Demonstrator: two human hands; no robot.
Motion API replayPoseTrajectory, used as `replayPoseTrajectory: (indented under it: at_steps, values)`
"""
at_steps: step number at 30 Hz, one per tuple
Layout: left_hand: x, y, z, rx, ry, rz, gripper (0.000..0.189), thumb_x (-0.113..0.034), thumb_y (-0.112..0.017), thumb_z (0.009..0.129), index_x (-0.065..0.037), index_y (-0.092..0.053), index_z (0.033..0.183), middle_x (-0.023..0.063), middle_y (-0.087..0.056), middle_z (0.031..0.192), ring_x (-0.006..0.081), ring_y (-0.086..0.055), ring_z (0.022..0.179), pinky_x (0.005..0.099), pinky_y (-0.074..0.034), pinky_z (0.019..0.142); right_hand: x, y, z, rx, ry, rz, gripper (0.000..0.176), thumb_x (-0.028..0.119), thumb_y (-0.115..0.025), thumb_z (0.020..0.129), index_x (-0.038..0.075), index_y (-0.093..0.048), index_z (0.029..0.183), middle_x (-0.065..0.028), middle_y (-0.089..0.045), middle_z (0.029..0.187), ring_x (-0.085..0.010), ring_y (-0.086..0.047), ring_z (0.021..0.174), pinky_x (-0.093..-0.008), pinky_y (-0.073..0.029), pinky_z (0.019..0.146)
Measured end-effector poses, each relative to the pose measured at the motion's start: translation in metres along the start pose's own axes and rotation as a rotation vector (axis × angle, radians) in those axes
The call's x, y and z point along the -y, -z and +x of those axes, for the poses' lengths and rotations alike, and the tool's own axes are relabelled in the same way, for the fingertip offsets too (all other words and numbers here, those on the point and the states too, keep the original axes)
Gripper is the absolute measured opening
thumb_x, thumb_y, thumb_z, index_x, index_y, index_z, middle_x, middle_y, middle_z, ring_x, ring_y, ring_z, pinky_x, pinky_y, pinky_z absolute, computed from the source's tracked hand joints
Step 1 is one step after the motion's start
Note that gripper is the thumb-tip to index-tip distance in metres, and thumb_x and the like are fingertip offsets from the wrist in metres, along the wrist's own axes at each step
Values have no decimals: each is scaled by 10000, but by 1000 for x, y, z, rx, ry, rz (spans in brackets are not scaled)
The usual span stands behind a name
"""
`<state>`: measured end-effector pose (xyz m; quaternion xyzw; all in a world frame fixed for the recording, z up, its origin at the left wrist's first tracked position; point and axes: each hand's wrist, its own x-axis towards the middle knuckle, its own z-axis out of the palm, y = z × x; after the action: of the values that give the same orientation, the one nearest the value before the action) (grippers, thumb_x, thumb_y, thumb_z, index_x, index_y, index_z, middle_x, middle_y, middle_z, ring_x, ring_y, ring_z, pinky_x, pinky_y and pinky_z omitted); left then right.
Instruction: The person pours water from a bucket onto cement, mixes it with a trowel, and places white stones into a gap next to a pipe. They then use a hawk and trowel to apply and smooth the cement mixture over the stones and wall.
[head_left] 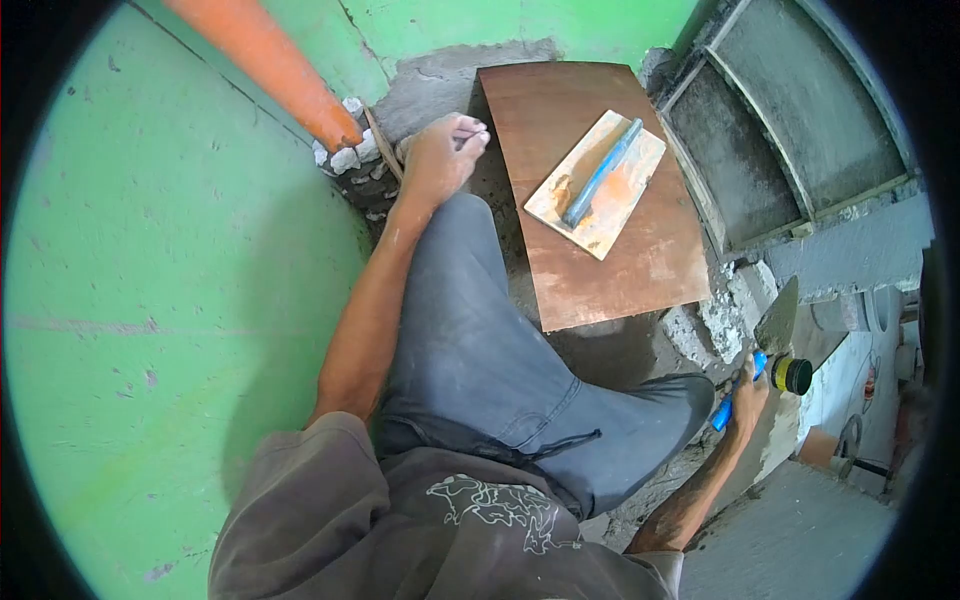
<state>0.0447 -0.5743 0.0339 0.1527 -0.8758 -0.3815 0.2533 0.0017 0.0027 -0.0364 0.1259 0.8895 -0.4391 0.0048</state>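
Note:
My left hand [445,158] is above my knee, left of a brown board [560,285]. Its fingers are curled together, and whatever they may hold is too small to make out. On the board lies a pale wooden float [630,205] with a blue handle, smeared with orange and brown. At the lower right my right hand [748,395] is closed round the blue handle of a pointed trowel [778,322], whose grey blade points up and away. Close beside that hand is a dark round container [793,375] with a yellow-green band.
An orange pipe [285,75] meets the rubble by the green wall [180,220]. A framed grey panel [735,150] stands at the upper right. Broken masonry [720,315] lies between board and trowel. Cables and other items are at the far right.

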Motion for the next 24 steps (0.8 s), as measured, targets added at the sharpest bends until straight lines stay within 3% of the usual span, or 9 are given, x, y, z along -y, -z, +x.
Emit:
replayPoseTrajectory:
  at_steps: [4,7,8,10,15,16,20,23,24]
  values:
    - [-33,-17,0,56,-84,-24,249,-174,-676,872,14,-650,1034,109,-703,922,165,-678,815,280,-527,750,13,-1,-28,27,-110,248,409,453,-607,917,49,-569,864,-4,-513,649,-93,-490,545,-252,-393,486]
    - [-43,-38,-2,101,-177,-66,234,-179,-679,876,12,-652,1007,106,-702,911,164,-678,810,288,-528,742,19,7,-47,-16,-79,264,396,448,-620,910,61,-558,858,-1,-515,656,-96,-498,526,-251,-405,463]
    - [-40,-47,-1,126,-319,-56,226,-180,-677,881,12,-649,996,104,-702,904,162,-676,793,294,-527,722,12,13,-48,-12,-89,290,385,439,-617,913,61,-553,869,-7,-519,666,-98,-499,517,-256,-413,457]
    - [-59,-59,-7,255,-259,-34,224,-174,-677,878,12,-647,998,123,-695,917,179,-678,765,306,-525,710,-1,26,-50,-25,-145,297,362,417,-611,920,62,-542,896,-15,-528,684,-102,-506,507,-264,-430,454]
    - [-73,-95,-9,376,-349,115,269,-194,-703,849,-2,-655,1031,155,-681,931,214,-678,766,324,-525,717,-35,45,-66,-160,-182,337,357,400,-600,927,53,-526,959,-19,-541,704,-104,-531,517,-262,-442,457]
    - [-71,-102,-8,380,-365,149,283,-201,-709,842,-7,-656,1041,160,-677,926,220,-676,772,328,-524,720,-23,44,-78,-229,-225,313,372,414,-600,924,47,-538,941,-24,-543,702,-110,-525,520,-276,-433,469]
    - [-64,-126,4,353,-363,364,381,-285,-728,822,4,-640,1054,174,-651,892,259,-655,822,368,-515,749,-91,52,-107,-245,-240,51,412,451,-597,918,43,-564,867,-20,-542,678,-114,-514,581,-296,-420,519]
    - [-45,-149,21,324,-391,375,425,-317,-735,813,18,-617,1045,194,-647,923,269,-654,825,378,-513,749,-115,48,-140,-285,-284,-80,413,463,-599,914,55,-568,859,-10,-537,680,-114,-510,612,-293,-418,539]
    - [-43,-155,25,301,-402,347,480,-350,-733,813,37,-584,1054,213,-649,938,310,-652,840,405,-508,763,-119,46,-146,-277,-312,-35,408,462,-600,914,59,-570,859,-11,-538,683,-114,-507,617,-291,-415,542]
